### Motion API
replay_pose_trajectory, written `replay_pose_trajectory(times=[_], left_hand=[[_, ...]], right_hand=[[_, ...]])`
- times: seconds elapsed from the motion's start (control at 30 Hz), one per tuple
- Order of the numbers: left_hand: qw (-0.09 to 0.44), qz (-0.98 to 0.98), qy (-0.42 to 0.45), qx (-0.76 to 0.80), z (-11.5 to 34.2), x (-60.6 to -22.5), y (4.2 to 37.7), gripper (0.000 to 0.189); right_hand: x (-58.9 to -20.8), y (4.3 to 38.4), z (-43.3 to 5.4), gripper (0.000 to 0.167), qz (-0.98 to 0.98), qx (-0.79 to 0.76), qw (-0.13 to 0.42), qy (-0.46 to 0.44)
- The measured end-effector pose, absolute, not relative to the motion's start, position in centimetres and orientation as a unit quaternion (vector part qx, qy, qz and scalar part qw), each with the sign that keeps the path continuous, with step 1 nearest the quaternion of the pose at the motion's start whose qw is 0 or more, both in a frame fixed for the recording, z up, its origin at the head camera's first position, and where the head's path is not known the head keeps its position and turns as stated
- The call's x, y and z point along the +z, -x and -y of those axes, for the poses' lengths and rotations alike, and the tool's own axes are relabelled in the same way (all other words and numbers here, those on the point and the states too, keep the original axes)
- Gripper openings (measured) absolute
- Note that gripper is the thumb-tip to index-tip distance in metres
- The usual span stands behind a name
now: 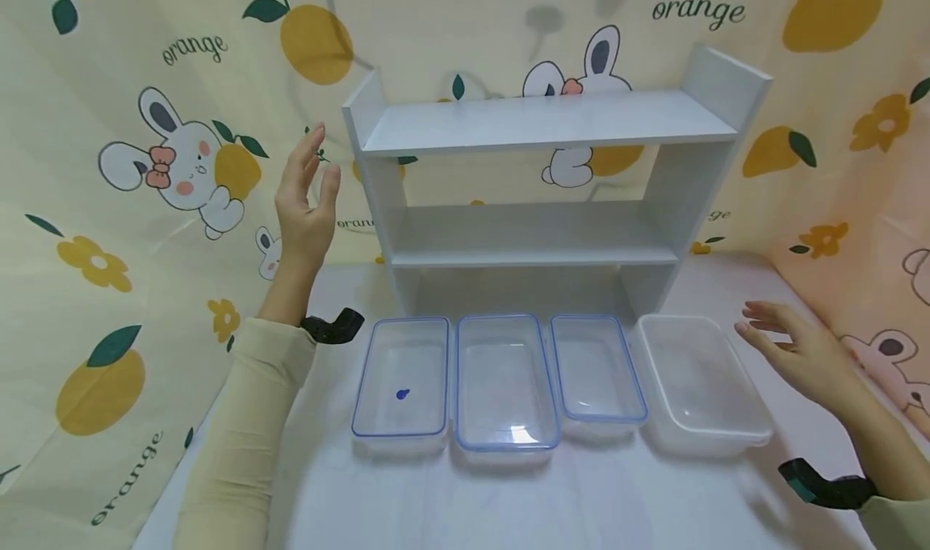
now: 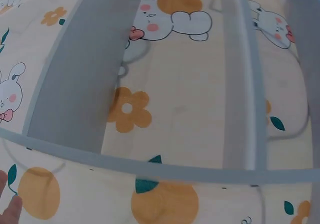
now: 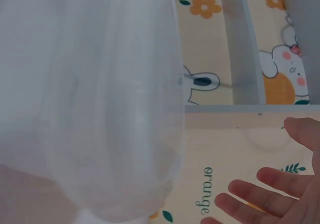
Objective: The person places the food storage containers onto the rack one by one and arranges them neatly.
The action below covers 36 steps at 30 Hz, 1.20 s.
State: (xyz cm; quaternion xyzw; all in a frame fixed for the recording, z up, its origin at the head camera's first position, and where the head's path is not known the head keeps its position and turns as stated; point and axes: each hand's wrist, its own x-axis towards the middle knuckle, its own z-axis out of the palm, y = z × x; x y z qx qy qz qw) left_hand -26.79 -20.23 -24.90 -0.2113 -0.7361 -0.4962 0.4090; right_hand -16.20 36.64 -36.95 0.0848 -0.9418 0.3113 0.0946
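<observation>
Raised at the left of a white shelf, my left hand holds nothing, its fingers pointing up. Only its fingertips show at the lower left of the left wrist view. My right hand hovers beside a frosted lidded container, fingers loosely spread and holding nothing. In the right wrist view the container's wall fills the left side, apart from the spread fingers. Three clear boxes with blue-rimmed lids stand in a row left of it: a left box, a middle box and a smaller box.
The shelf stands behind the boxes, with an upper board and a middle board between side panels. A white cloth covers the table. Printed fabric with oranges and rabbits hangs round the back and sides.
</observation>
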Motion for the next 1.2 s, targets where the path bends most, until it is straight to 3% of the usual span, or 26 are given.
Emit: replay_pose_trajectory(times=[0.3, 0.87, 1.2], left_hand=[[0.403, 0.711, 0.221, -0.532, 19.1, -23.5, 28.1, 0.045], [0.37, 0.696, 0.236, -0.568, 17.4, -21.4, 29.7, 0.046], [0.364, 0.668, 0.238, -0.604, 16.4, -20.6, 28.3, 0.036]], right_hand=[[-38.9, 15.1, -37.4, 0.044, 0.949, 0.298, 0.079, -0.061], [-41.3, 13.9, -38.3, 0.059, 0.93, 0.364, -0.034, -0.021], [-41.9, 14.0, -38.7, 0.068, 0.918, 0.377, -0.119, 0.03]])
